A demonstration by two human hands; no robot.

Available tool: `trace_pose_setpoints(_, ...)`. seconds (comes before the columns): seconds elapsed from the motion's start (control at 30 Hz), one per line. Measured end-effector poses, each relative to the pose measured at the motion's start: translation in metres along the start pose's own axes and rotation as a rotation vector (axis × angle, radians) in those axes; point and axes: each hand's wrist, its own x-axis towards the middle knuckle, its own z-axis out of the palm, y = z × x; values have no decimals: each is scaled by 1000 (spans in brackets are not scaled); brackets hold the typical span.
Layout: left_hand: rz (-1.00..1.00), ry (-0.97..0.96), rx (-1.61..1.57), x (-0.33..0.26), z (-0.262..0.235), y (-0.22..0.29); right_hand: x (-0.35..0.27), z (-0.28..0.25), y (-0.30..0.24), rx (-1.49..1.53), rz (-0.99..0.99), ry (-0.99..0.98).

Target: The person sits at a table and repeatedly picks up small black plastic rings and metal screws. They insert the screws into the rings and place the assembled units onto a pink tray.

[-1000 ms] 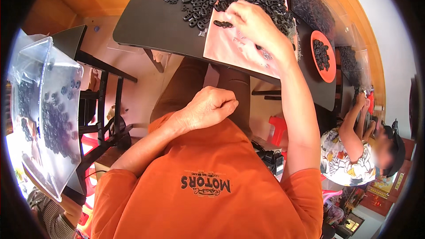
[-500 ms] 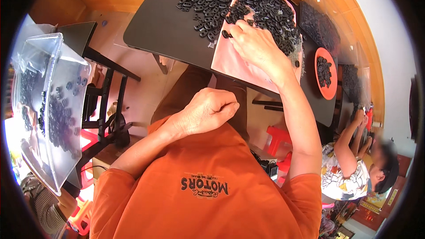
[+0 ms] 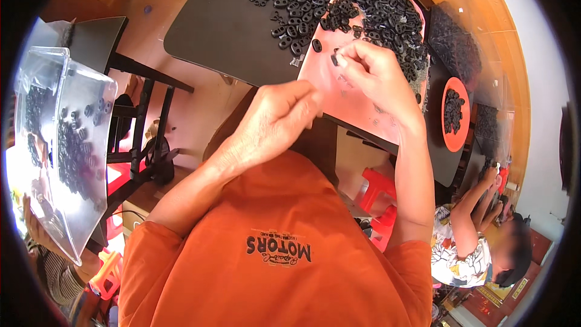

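Note:
My right hand (image 3: 376, 75) is closed in a pinch over a pink sheet (image 3: 324, 75), with a small black plastic piece (image 3: 334, 59) at its fingertips. Closed with its fingers curled inward, my left hand (image 3: 275, 115) hovers in front of the table's near edge; whatever it may hold is hidden. One black oval piece (image 3: 316, 45) lies by itself on the pink sheet. Beyond my right hand, a small cluster of little black parts (image 3: 340, 13) rests on the sheet. A large heap of black oval pieces with holes (image 3: 296, 3) spreads over the dark table (image 3: 221, 30).
A red-orange plate (image 3: 462, 132) of black pieces sits on the table's right side. Clear plastic bins (image 3: 74, 206) with black parts stand at left, others at far right. Red stools (image 3: 378, 191) are below the table. Another person (image 3: 463, 245) works at the right.
My right hand has drawn back from the small-part cluster toward me, a small black piece now showing at its fingertips. My left hand has risen toward the table edge.

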Motion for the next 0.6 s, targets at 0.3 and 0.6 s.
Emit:
trace_pose_setpoints(0.3, -102, 34, -337, 14, 15, 2, -37, 34, -14, -64, -473, 300)
trace_pose_setpoints(0.6, -236, -293, -398, 19, 8, 3, -49, 26, -1, -278, -650, 235)
